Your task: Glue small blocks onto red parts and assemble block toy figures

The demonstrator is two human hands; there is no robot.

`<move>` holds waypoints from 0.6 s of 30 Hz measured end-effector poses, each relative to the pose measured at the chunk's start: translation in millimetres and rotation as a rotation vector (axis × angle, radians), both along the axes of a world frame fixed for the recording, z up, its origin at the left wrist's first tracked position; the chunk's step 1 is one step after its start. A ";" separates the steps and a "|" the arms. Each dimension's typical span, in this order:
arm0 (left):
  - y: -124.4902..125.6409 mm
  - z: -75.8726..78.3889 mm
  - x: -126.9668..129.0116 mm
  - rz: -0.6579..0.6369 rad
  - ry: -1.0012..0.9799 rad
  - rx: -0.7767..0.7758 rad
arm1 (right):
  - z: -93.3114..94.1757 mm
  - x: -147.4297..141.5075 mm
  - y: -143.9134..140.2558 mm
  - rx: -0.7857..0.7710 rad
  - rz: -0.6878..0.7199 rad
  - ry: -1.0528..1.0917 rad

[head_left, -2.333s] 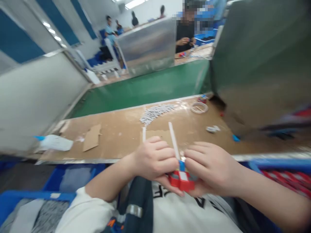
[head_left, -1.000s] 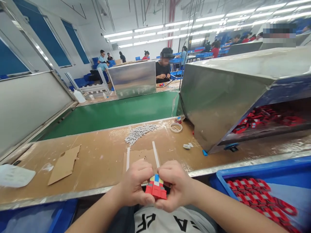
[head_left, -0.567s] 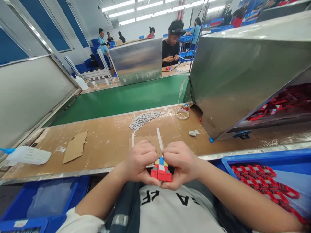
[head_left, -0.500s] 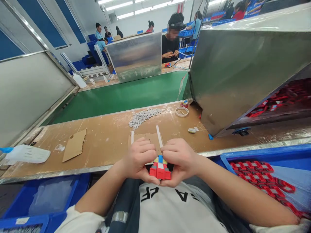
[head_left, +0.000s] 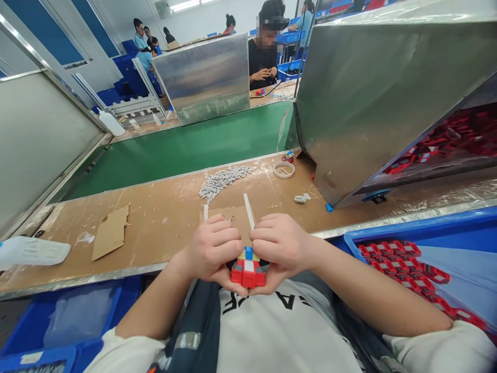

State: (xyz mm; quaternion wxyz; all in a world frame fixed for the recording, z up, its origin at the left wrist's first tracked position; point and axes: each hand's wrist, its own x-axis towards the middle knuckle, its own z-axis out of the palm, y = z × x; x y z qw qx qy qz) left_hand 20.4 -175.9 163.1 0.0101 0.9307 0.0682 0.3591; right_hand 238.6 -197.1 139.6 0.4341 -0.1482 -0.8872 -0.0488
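Between both hands, close to my shirt and in front of the bench edge, is a small red plastic toy part with a white patch, grey sides and a blue and yellow top. My left hand is closed on its left side, thumb beneath and fingers curled over. On the opposite side my right hand grips it the same way. The fingers hide the toy's sides. Beyond the hands, two white strips lie on a piece of cardboard, and a pile of small grey pieces is spread farther back.
A tape roll and a small white piece lie right of the pile. Cardboard and a white bottle are at left. A blue bin holds red parts. Across the green belt sits a co-worker.
The view has shifted slightly, so the bench and hands appear a little farther left and higher. Both hands keep the same grip on the red toy part.
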 end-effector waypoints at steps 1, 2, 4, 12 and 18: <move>-0.2 0.4 -0.3 -0.001 0.005 0.005 | -0.2 0.6 0.2 0.008 -0.002 -0.018; -0.4 0.8 -0.6 0.000 0.013 0.008 | -0.4 1.3 0.3 0.015 -0.002 -0.036; -0.5 1.8 -1.4 -0.001 0.029 0.020 | -0.6 3.1 0.8 0.023 -0.002 -0.062; 1.7 4.8 -6.4 -0.009 0.070 0.105 | 4.4 7.6 1.4 0.065 0.022 -0.091; 1.4 8.0 -9.1 0.007 0.105 0.123 | 10.8 8.7 1.2 0.141 -0.023 -0.116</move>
